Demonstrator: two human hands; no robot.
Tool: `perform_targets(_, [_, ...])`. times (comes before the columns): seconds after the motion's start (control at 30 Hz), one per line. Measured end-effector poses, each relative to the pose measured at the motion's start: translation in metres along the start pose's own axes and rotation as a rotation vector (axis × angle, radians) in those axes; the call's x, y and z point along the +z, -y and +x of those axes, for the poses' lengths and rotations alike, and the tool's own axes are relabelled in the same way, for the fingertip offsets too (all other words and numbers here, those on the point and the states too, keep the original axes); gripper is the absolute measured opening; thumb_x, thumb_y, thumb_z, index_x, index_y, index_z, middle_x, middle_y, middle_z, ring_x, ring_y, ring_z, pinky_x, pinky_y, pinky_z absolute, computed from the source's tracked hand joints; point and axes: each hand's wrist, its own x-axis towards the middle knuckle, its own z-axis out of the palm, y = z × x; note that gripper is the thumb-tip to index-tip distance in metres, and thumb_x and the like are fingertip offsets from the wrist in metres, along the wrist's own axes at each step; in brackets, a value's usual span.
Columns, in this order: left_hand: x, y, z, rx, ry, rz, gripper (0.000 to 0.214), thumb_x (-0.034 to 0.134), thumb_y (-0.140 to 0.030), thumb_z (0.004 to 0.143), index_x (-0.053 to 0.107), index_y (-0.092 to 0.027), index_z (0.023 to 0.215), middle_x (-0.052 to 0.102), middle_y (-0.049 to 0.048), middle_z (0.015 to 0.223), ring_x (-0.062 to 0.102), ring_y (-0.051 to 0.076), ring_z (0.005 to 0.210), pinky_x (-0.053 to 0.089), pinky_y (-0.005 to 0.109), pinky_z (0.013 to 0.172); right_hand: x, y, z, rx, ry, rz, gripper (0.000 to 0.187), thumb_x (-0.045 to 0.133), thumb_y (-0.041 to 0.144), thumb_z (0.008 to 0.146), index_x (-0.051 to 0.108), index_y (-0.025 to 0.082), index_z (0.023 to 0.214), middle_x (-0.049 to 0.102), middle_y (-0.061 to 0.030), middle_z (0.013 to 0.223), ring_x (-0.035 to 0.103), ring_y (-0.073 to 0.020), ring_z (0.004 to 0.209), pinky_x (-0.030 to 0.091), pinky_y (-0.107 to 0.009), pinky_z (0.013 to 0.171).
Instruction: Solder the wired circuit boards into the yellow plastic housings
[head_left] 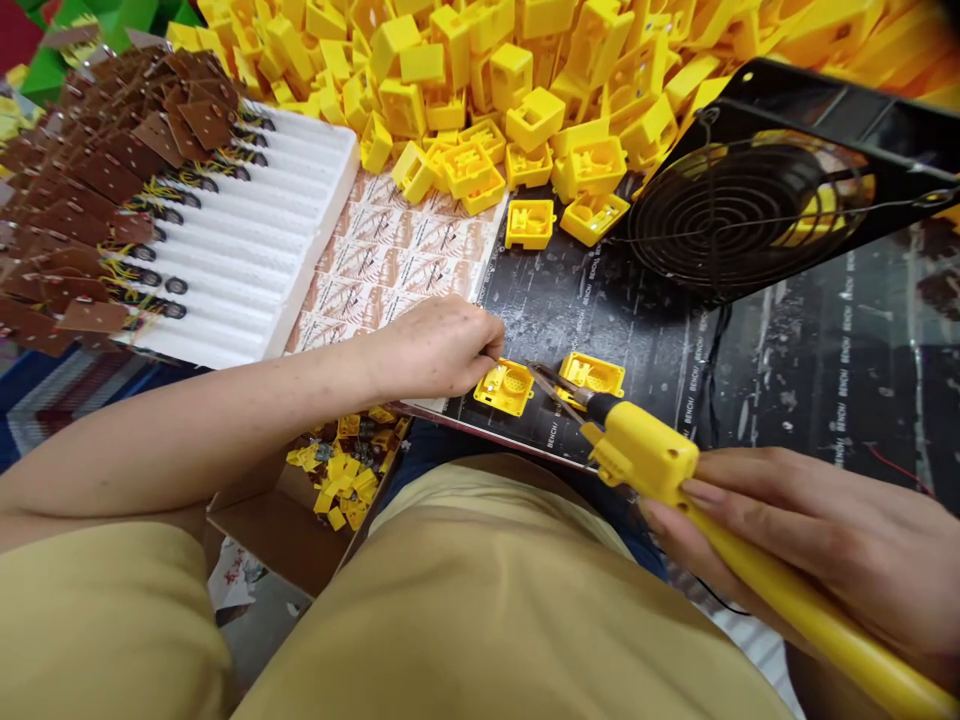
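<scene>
Two yellow cases lie on the desk, where the soldering iron, grasped by the right hand, could, if slipping, burn the left hand, its grip hidden.

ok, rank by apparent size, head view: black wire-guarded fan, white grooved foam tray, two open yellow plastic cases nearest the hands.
Black wire-guarded fan
White grooved foam tray, partly covered
Yellow cases: alike, unranked

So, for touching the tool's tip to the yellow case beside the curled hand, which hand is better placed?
Probably the right hand: it grips the yellow tool, which points toward the yellow case. The left hand is curled at the case's opposite side; whether it holds anything is hidden.
</scene>
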Motion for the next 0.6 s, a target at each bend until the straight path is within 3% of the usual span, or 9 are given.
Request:
perform_targets(0.17, [-0.001, 0.001, -0.002, 0.002, -0.01, 0.017, 0.017, 0.057, -0.02, 0.083, 0.074, -0.019, 0.085, 0.073, 0.0026, 0.075, 0.066, 0.017, 0.071, 0.041, 0.025, 0.063, 0.001, -0.009, 0.0, 0.024, 0.005, 0.018, 0.032, 0.069, 0.016, 0.083, 0.061, 0.028, 0.111, 0.071, 0.0004, 0.088, 0.067, -0.0134, 0.063, 0.057, -0.023, 0.054])
perform_targets(0.27, [0.003, 0.005, -0.007, 0.026, -0.102, -0.046, 0.014, 0.061, -0.025, 0.085, 0.074, -0.019, 0.084, 0.073, 0.0026, 0.082, 0.066, 0.016, 0.077, 0.044, 0.025, 0.068, 0.004, -0.01, -0.004, 0.024, -0.034, 0.034, 0.048, 0.075, 0.02, 0.079, 0.059, 0.028, 0.123, 0.073, 0.0005, 0.087, 0.068, -0.0155, 0.064, 0.057, -0.023, 0.051])
perform_targets(0.33, [0.008, 0.008, -0.01, 0.031, -0.168, -0.174, 0.012, 0.064, -0.025, 0.085, 0.074, -0.019, 0.083, 0.074, 0.0026, 0.088, 0.066, 0.015, 0.081, 0.046, 0.025, 0.074, 0.006, -0.004, -0.006, 0.101, -0.082, 0.02, 0.053, 0.079, 0.019, 0.076, 0.06, 0.028, 0.124, 0.073, 0.0004, 0.089, 0.069, -0.016, 0.067, 0.059, -0.023, 0.057])
perform_targets(0.43, [0.014, 0.012, -0.011, 0.007, -0.21, -0.351, 0.009, 0.066, -0.023, 0.084, 0.074, -0.018, 0.085, 0.075, 0.0014, 0.083, 0.066, 0.013, 0.078, 0.047, 0.024, 0.077, 0.009, 0.006, -0.004, 0.281, -0.118, -0.013, 0.043, 0.074, 0.02, 0.082, 0.062, 0.032, 0.122, 0.073, 0.0017, 0.093, 0.07, -0.0167, 0.074, 0.061, -0.026, 0.07])
perform_targets(0.6, [0.01, 0.017, -0.007, 0.057, -0.125, -0.346, 0.007, 0.067, -0.021, 0.082, 0.073, -0.018, 0.082, 0.075, 0.0003, 0.081, 0.066, 0.014, 0.079, 0.046, 0.026, 0.081, 0.012, -0.003, -0.004, 0.159, -0.108, -0.009, 0.058, 0.074, 0.023, 0.082, 0.054, 0.034, 0.135, 0.074, 0.0031, 0.092, 0.069, -0.0164, 0.067, 0.06, -0.026, 0.062])
